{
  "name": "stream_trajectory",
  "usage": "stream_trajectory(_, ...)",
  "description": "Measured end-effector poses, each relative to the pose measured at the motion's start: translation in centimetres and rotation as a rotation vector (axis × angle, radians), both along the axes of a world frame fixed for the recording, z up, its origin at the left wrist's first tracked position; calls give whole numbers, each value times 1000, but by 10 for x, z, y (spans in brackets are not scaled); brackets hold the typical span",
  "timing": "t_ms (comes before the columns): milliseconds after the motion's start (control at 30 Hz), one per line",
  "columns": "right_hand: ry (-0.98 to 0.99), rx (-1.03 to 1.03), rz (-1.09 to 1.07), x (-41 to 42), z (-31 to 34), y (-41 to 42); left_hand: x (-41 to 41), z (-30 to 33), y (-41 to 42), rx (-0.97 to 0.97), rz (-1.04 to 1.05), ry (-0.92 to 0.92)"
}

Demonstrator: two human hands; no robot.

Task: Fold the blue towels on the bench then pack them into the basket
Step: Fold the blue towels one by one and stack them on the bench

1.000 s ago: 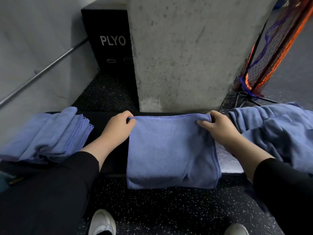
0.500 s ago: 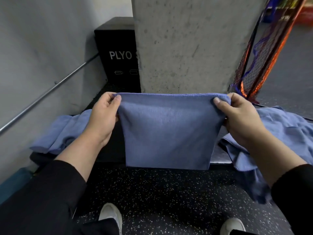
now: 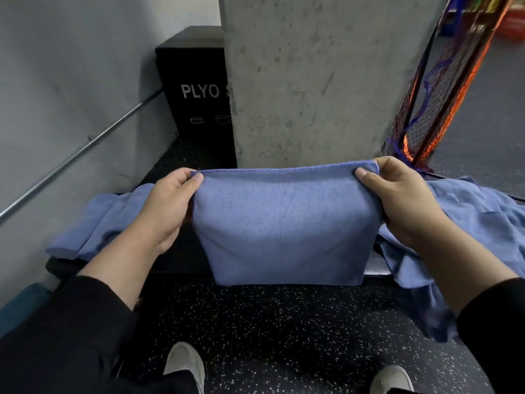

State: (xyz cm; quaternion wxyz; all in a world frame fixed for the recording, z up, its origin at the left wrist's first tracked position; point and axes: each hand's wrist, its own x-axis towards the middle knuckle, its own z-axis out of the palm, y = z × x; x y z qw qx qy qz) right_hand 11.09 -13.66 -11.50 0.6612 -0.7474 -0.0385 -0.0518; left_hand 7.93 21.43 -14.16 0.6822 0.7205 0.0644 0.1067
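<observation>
A person is holding a half-folded blue towel (image 3: 281, 226) above the table (image 3: 181, 251), left hand (image 3: 167, 209) at nine o'clock and right hand (image 3: 403, 203) at three pinching its top corners, long axis running between them.

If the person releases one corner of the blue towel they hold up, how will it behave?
The blue towel would probably flop down: it hangs limp between the left hand and right hand. It seems light, since fingertip pinches at its corners hold it. Its fuzzy surface likely resists slipping.
</observation>
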Motion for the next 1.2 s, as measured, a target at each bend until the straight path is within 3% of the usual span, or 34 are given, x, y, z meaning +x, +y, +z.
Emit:
stream_trajectory(100, 21, -22, -34, 18, -2, 5, 14, 1, 0, 6, -22, 58)
stream_trajectory(267, 37, -244, -175, 98, -21, 18, 85, -9, 8, 77, 71, 143)
stream_trajectory(300, 73, -358, -192, 113, -26, 21, 100, -15, 9, 168, 103, 179)
stream_trajectory(400, 91, -713, -183, 131, -49, 32, 113, -39, -3, 685, 128, 194)
stream_trajectory(500, -37, -848, 5, 90, -83, 54, 83, -82, -38, 993, -109, 43)
stream_trajectory(633, -3, -982, 264, 36, -136, 72, 47, -132, -60, 1417, -464, 124)
stream_trajectory(733, 98, -1168, 355, 29, -169, 62, 41, -143, -53, 1437, -557, 200)
stream_trajectory(833, -18, -1288, 374, 32, -179, 42, 44, -143, -45, 1441, -578, 220)
stream_trajectory(1100, -114, -1272, 413, 27, -180, 9, 29, -143, -19, 1482, -581, 234)
stream_trajectory(1200, -167, -1199, 438, 17, -168, 1, 15, -138, -3, 1523, -548, 153)
